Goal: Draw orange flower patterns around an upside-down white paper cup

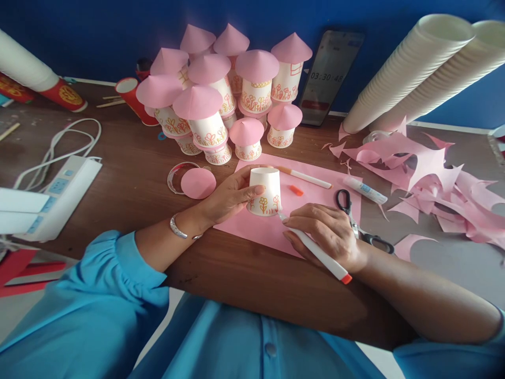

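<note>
My left hand is closed round an upside-down white paper cup with orange flower drawings along its rim. The cup rests on a pink paper sheet. My right hand grips a white marker with an orange end. The marker's tip touches the cup's lower right side. A bracelet sits on my left wrist.
A pile of decorated cups with pink cone roofs stands behind. A pink paper disc, second marker, orange cap, scissors, glue stick, pink scraps, phone, cup stacks and power strip surround.
</note>
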`<state>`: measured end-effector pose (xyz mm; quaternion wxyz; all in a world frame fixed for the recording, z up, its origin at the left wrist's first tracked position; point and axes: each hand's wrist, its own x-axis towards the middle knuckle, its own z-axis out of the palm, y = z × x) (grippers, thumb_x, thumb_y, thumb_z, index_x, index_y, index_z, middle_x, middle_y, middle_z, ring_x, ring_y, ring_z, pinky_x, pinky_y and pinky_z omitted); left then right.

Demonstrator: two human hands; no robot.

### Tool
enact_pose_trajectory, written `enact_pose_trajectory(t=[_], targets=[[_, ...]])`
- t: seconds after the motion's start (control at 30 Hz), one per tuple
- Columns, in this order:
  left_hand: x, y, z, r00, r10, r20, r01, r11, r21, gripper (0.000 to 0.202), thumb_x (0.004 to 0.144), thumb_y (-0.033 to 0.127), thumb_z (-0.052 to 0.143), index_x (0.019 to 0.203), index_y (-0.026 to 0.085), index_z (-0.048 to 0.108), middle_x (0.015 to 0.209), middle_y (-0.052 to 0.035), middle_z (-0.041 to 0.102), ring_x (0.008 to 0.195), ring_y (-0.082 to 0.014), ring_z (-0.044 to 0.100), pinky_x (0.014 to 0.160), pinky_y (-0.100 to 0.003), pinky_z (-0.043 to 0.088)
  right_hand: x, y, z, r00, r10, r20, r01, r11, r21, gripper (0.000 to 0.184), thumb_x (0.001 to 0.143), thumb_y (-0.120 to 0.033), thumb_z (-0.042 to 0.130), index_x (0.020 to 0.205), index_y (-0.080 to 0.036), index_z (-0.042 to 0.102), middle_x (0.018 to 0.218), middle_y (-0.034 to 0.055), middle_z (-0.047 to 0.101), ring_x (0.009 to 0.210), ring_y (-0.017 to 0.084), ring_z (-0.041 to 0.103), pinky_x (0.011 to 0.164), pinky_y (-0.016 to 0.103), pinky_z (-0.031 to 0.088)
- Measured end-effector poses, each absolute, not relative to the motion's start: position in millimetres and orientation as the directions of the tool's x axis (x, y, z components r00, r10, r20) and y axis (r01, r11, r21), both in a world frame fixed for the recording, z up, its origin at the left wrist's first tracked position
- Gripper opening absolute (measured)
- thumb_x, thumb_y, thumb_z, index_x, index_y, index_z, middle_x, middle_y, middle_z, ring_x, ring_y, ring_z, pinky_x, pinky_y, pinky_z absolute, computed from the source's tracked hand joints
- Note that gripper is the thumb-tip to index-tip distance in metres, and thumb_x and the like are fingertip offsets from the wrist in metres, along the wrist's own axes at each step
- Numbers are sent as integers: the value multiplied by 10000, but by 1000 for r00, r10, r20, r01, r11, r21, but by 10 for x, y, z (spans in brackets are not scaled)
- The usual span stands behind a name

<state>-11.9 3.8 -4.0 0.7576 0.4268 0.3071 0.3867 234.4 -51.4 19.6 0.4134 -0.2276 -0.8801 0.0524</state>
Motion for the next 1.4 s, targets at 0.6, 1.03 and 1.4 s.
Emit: enact_pose_trajectory(t=[0.6, 1.03, 1.4], targets=[[-150, 31, -31, 510, 846, -155, -396, 391, 831, 518, 885, 383, 835, 1372, 254, 714, 1378, -114, 764, 1325, -345, 683, 1072, -488, 548, 2348, -540, 217, -559, 422, 714, 290, 906, -309, 179, 1013, -118, 695, 1172, -186, 648, 889, 33, 726, 737, 169, 729, 607, 283, 643], [-134, 16, -35, 446, 869, -216, -361, 395, 845, 598, 871, 556, 872, 1338, 227, 698, 1349, -115, 772, 1249, -317, 714, 968, -415, 592, 2338, -551, 173, -584, 418, 696, 278, 908, -312, 273, 984, -104, 717, 1241, -162, 648, 912, 60, 738, 746, 193, 746, 622, 298, 651], [-153, 34, -7, 514, 844, -156, -396, 394, 830, 486, 873, 320, 818, 1322, 184, 689, 1344, -156, 784, 1272, -372, 750, 1018, -495, 602, 2340, -527, 171, -552, 458, 697, 347, 886, -307, 290, 996, -119, 715, 1268, -195, 649, 925, 43, 742, 765, 186, 745, 638, 297, 648]])
